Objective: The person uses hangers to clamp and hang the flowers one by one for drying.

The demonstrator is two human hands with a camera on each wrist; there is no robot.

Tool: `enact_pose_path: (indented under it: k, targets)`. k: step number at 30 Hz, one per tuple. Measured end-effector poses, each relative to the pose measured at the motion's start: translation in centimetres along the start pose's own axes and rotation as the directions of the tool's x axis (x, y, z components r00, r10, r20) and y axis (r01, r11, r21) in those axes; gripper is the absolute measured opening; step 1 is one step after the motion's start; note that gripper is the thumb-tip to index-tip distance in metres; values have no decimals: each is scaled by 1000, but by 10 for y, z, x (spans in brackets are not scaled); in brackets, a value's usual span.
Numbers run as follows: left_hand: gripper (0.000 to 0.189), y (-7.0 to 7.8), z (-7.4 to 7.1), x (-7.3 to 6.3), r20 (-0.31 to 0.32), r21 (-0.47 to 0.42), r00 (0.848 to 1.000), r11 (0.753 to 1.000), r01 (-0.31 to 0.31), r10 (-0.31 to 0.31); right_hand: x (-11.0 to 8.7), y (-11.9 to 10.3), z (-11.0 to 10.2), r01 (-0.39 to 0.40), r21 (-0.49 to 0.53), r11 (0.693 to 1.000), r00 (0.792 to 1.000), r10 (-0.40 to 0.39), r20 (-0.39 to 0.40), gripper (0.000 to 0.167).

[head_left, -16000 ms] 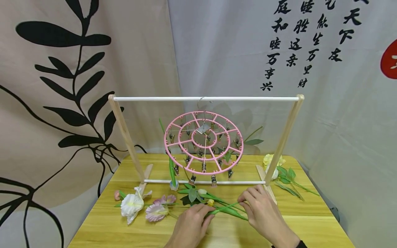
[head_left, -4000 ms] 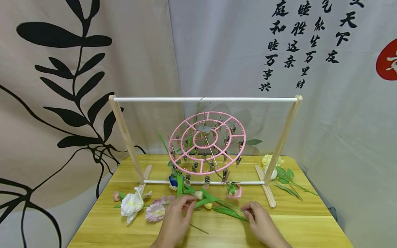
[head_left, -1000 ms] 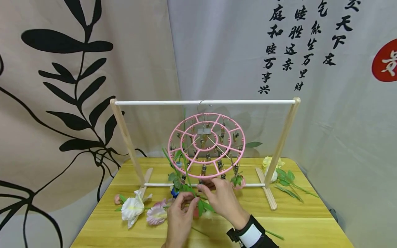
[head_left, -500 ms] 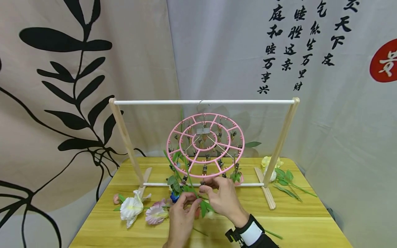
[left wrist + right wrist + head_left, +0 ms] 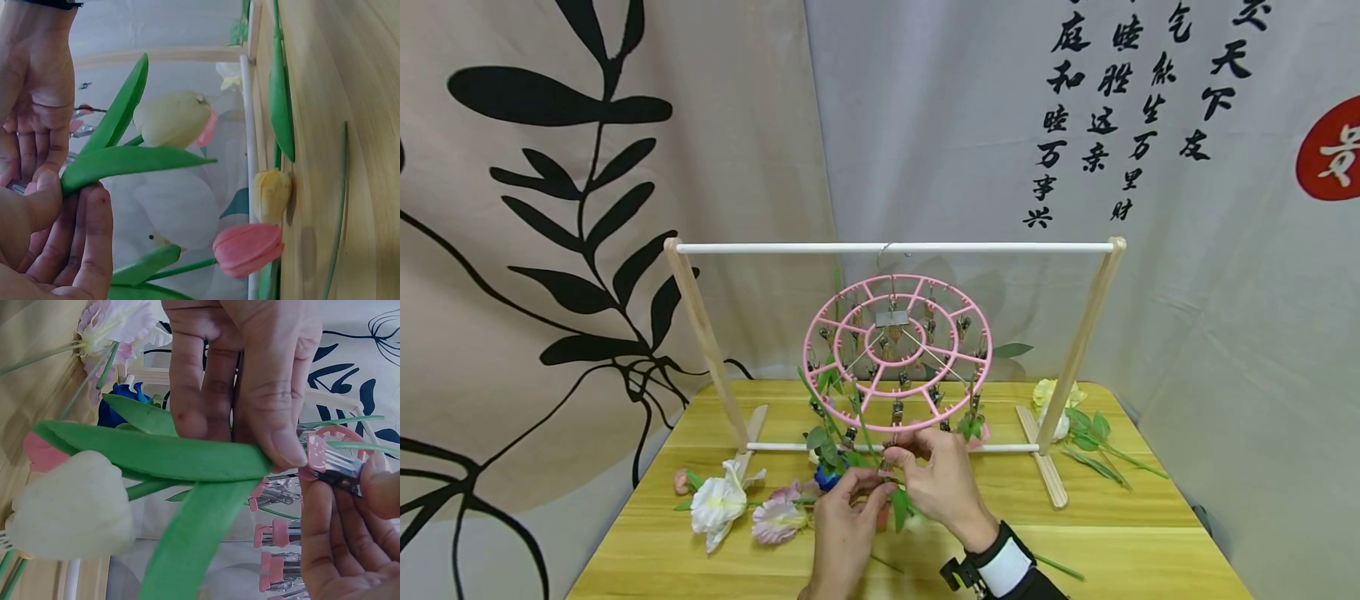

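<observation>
My left hand (image 5: pixel 846 521) pinches the green leaves and stem base of a white tulip (image 5: pixel 172 119); its bloom points downward. Close beside it, my right hand (image 5: pixel 943 483) grips a metal clip (image 5: pixel 340 469) with pink pads between thumb and fingers. The clip's pads sit right at the left fingertips. This clip belongs to a round pink clip hanger (image 5: pixel 806 354) above both hands. Blooms hang head down from it, among them a blue rose (image 5: pixel 122 403) and a pink tulip (image 5: pixel 249 250). The stem end is hidden by fingers in the right wrist view.
A wooden stand with a white top bar (image 5: pixel 775 248) carries the hanger. On the table lie a white flower (image 5: pixel 718 508), a lilac flower (image 5: pixel 778 520), a yellow tulip (image 5: pixel 272 194) and a bare green stem (image 5: pixel 340 206). Yellow flowers (image 5: pixel 1052 390) lie by the stand's right leg.
Earlier, both hands were low over stems on the table. The right hand has since risen to the hanger's front clip; the left has shifted slightly right toward it. Blue and pink roses appeared on the hanger.
</observation>
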State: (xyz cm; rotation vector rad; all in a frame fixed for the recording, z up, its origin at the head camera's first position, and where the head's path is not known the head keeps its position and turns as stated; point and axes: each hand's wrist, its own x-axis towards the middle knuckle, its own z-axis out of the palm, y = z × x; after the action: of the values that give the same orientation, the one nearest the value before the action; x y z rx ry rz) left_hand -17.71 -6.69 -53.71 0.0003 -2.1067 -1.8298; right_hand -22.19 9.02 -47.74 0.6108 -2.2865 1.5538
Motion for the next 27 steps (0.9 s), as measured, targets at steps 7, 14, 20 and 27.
enact_pose_path:
  k: [7,14,20,27]
  targets:
    - [12,3,2,1,-13,1,1000,1000,1,-1,-2,0,1,-47,31,998,999,48,-5,6]
    - [16,4,2,1,-28,-11,1000,1000,11,-11,-3,-1,1,-96,39,995,995,96,10,5]
    - [16,3,2,0,-29,17,1000,1000,9,-8,-6,0,0,-97,49,994,995,96,26,13]
    - [10,4,0,2,-57,30,998,999,15,-13,-8,1,0,-40,112,993,996,31,78,27]
